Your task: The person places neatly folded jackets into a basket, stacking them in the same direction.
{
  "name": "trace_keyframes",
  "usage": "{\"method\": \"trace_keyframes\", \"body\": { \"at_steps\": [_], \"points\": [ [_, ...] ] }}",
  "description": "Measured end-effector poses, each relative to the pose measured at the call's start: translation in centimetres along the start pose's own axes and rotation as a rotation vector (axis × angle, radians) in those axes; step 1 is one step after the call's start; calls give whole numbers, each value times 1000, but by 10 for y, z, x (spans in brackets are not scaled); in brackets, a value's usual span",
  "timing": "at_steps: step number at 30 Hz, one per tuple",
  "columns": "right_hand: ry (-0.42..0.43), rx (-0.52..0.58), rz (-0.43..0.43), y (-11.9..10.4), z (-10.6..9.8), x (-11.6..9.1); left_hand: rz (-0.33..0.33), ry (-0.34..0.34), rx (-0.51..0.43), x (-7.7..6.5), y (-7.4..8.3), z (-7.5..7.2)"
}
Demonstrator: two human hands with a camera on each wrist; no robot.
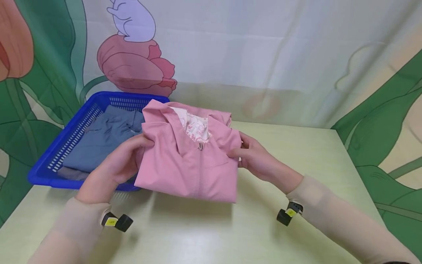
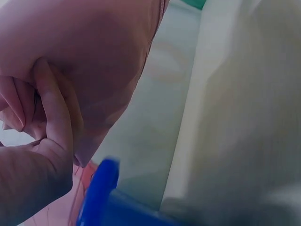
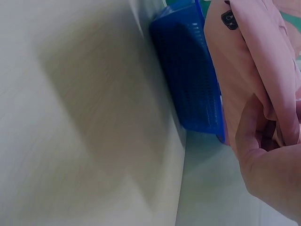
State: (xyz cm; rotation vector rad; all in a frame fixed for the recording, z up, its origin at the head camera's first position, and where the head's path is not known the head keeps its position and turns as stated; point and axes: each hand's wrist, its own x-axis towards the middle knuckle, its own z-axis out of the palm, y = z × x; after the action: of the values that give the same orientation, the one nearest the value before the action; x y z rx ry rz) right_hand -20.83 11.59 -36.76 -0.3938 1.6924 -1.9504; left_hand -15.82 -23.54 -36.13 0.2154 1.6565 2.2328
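Note:
A folded pink jacket [image 1: 188,165] with a front zipper and a white patterned lining [image 1: 197,128] is held up above the table in the head view. My left hand [image 1: 126,157] grips its left side, thumb on the front. On the opposite side my right hand [image 1: 255,156] pinches the edge, its thumb also in front. In the left wrist view the left hand [image 2: 51,122] has its fingers against the pink cloth [image 2: 94,56]. The right wrist view shows the right hand [image 3: 268,155] at a fold, and a small dark patch [image 3: 229,20] on the cloth.
A blue plastic basket [image 1: 49,182] stands at the table's left, partly behind the jacket. Folded blue-grey clothes [image 1: 102,141] lie inside it. The pale table [image 1: 296,227] reaches back to a curtain [image 1: 230,47] printed with plants and a white animal.

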Motion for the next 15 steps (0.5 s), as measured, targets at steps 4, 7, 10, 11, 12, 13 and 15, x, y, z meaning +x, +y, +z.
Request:
{"method": "trace_keyframes", "body": {
  "at_steps": [4, 7, 10, 11, 12, 13, 15],
  "points": [
    [8, 2, -6, -2, 11, 11, 8, 0, 10, -4, 8, -12],
    [13, 8, -10, -3, 21, 19, 23, -14, 2, -8, 14, -23],
    [14, 16, -16, -4, 30, 26, 39, -26, -6, -12, 19, -34],
    [16, 17, -19, -4, 33, 28, 43, -26, -9, -13, 20, -38],
    [15, 18, -21, -5, 36, 29, 46, -25, -10, -15, 20, -41],
    [14, 19, -24, -5, 39, 31, 48, -20, -8, -16, 21, -45],
    [18, 25, -25, -4, 45, 34, 52, -14, -1, -19, 23, -51]
  ]
}}
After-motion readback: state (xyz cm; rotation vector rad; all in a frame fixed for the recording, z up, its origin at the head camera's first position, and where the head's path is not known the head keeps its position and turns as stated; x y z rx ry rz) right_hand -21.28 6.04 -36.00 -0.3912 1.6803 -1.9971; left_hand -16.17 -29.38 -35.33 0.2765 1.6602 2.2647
